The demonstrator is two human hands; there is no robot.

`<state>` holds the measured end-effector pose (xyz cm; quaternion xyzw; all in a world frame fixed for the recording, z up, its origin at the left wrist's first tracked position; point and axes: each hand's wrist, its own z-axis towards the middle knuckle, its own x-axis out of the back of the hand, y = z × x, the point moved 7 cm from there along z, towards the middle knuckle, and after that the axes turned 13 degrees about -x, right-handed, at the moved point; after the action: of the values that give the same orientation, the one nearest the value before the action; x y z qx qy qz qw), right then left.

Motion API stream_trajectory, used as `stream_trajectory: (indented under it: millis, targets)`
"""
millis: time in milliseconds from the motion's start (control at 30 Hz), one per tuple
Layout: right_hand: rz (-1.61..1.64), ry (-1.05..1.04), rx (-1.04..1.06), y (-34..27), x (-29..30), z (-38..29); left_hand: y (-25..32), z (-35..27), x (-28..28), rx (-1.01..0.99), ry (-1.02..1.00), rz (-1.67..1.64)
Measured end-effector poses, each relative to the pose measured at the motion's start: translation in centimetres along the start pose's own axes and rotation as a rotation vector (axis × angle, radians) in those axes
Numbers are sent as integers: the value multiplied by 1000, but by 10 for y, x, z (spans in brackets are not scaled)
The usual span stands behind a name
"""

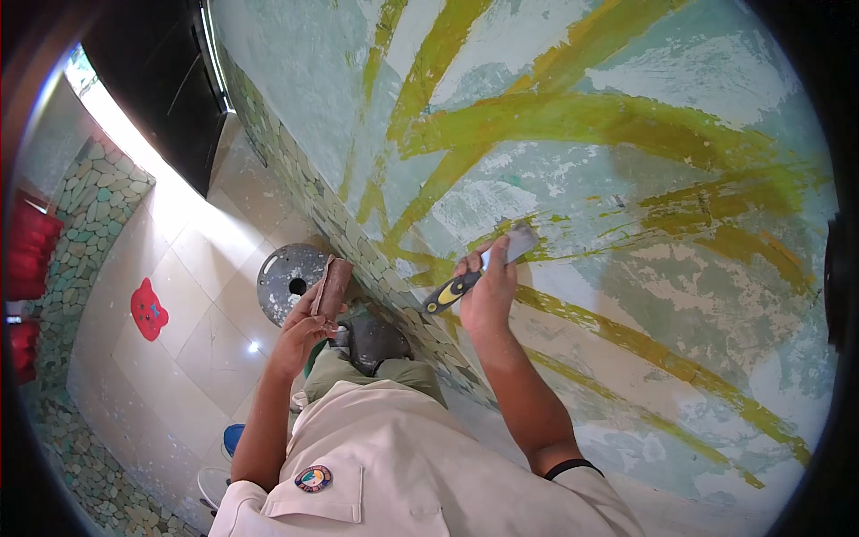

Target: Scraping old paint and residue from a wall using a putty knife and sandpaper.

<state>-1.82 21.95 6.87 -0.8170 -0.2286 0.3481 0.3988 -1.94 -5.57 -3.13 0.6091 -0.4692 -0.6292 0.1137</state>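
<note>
My right hand (pixel 488 295) grips a putty knife (pixel 453 291) with a black and yellow handle. Its wide metal blade lies at the painted wall (pixel 577 194); whether it touches I cannot tell. Yellow-green streaks cross the wall's pale green paint, among bare and whitish scraped patches. My left hand (pixel 300 337), away from the wall, holds a folded brown sheet (pixel 333 288), apparently sandpaper, by its lower end. Below that sheet is a round grey plate or stool top (pixel 282 278) with a centre hole, spattered with white.
Pebble-stone cladding (pixel 322 181) edges the wall's foot. On the tiled floor (pixel 194 349) lies a red bear-shaped piece (pixel 148 309). A dark door (pixel 161 80) stands at upper left with bright light beside it. A dark rounded object (pixel 379 342) sits by my legs, and a blue item (pixel 233 439) lies at my left.
</note>
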Motion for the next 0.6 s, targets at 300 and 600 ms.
stream_trajectory:
  millis: [300,600]
  targets:
    - [-38,1,27,-14,1,-4,2,4,-3,0,-28,-3]
    - [-53,43,12,4,20,-7,1,2,-3,2,-40,3]
